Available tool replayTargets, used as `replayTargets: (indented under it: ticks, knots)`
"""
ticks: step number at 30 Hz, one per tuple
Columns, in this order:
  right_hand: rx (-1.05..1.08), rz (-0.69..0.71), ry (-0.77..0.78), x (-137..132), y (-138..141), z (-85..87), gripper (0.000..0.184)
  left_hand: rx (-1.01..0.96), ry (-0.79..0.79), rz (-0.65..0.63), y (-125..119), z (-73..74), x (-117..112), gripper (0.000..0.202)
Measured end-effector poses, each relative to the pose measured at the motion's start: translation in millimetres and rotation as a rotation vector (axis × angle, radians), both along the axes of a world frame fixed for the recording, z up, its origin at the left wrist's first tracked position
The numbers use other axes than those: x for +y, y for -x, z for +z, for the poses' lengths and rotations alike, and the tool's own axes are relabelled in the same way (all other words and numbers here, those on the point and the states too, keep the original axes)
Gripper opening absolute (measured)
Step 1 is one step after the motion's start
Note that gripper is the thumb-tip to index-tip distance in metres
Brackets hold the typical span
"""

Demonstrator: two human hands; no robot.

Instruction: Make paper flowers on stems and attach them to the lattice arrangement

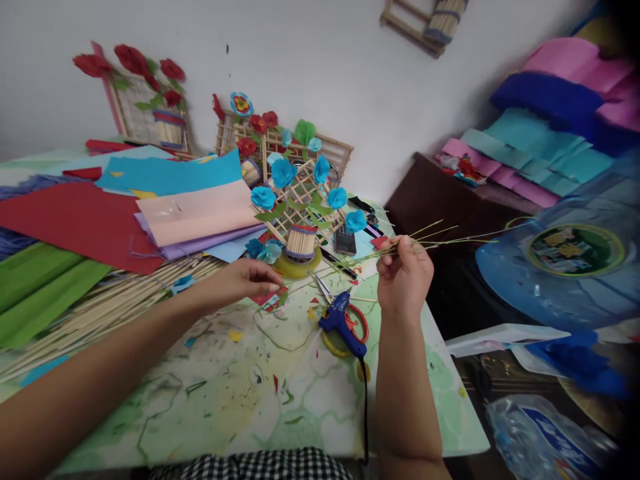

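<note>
My right hand (404,277) is raised above the table, closed on a bundle of thin green stems (440,239) that fan out to the right. A small red piece (381,243) shows at its fingertips. My left hand (247,280) reaches across the table (225,393), its fingers pinched on a red paper piece (273,297) lying on the surface. A blue glue gun (343,325) lies between my hands, over red-handled scissors (356,321).
Paper sheets in red, green, blue and pink (150,207) are stacked at left over a spread of wooden skewers (100,310). Lattice frames with paper flowers (300,193) stand behind. A dark side table (450,200), blue plastic lid (565,267) and crepe paper rolls (560,100) fill the right.
</note>
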State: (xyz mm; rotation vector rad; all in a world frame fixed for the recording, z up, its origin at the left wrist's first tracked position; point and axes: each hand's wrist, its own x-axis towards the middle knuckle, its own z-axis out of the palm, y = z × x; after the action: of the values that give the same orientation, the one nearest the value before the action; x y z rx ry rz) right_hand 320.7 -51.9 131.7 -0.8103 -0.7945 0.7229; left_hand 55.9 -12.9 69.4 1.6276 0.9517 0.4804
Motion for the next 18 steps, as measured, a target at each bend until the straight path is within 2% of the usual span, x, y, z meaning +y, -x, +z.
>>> replayTargets:
  ticks: [3,8,15,18]
  knots:
    - [0.038,0.005,0.054,8.6,-4.1,-7.0,0.022,-0.057,0.048,0.039,-2.7,3.3,-3.1,0.028]
    - [0.056,0.032,0.12,19.9,-1.6,-18.4,0.022,-0.059,0.023,-0.007,-4.8,6.6,-1.2,0.032]
    - [0.042,0.028,0.187,25.7,6.4,-23.5,0.026,-0.005,-0.054,-0.008,5.2,-1.5,13.6,0.033]
    - [0.052,0.049,0.181,26.4,8.1,-25.2,0.028,0.05,-0.091,-0.053,10.0,-3.2,18.2,0.034]
